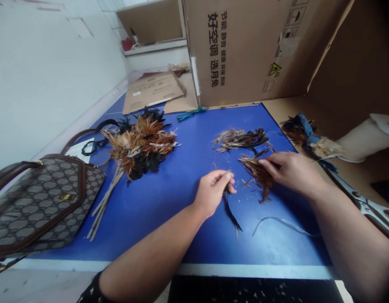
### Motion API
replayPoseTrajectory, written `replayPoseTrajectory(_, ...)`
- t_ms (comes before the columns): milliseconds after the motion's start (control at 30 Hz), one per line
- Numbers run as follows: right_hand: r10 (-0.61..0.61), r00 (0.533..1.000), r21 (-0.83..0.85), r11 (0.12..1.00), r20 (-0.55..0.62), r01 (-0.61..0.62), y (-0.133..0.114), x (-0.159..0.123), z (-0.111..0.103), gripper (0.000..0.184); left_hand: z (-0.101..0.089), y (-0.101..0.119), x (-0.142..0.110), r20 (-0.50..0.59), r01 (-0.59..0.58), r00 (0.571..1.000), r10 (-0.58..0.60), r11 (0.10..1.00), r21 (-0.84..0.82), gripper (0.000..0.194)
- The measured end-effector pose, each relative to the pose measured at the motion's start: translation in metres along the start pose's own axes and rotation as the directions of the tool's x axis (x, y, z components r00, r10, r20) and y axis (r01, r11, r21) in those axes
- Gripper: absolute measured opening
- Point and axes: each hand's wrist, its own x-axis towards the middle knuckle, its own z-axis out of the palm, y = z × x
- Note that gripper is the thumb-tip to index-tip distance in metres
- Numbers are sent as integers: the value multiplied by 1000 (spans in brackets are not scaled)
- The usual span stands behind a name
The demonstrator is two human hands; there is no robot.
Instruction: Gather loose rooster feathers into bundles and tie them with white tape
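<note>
My left hand is closed in a pinch over the middle of the blue tabletop. A long dark feather hangs down from under its fingers. To the right, my right hand has thumb and fingers closed on a small bunch of brown feathers, low over the table. Just behind it lies a loose pile of brown and black feathers. Feather scraps are scattered between the hands. At left lie feather dusters, full brown and black heads on thin pale sticks.
A patterned handbag stands at the left edge. Scissors lie by my right forearm, near a white roll and feathers tied with blue cloth. A clear strip lies in front. A large cardboard box stands behind.
</note>
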Motion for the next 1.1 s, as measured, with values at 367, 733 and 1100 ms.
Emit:
replayPoseTrajectory(367, -344, 928, 250, 920, 142, 302, -16, 4, 0, 15, -2, -3, 1, -15, -27, 1000, 27, 1000, 4, 28)
replayPoseTrajectory(733, -309, 938, 221, 937, 154, 272, -29, 5, 12, 16, 2, 3, -1, -19, -46, 999, 45, 998, -40, 26)
replayPoseTrajectory(1100, -180, 982, 427, 894, 62, 137, -47, 0, 13, 8, 1, 14, -12, 73, -431, 898, 434, 834, 345, 23)
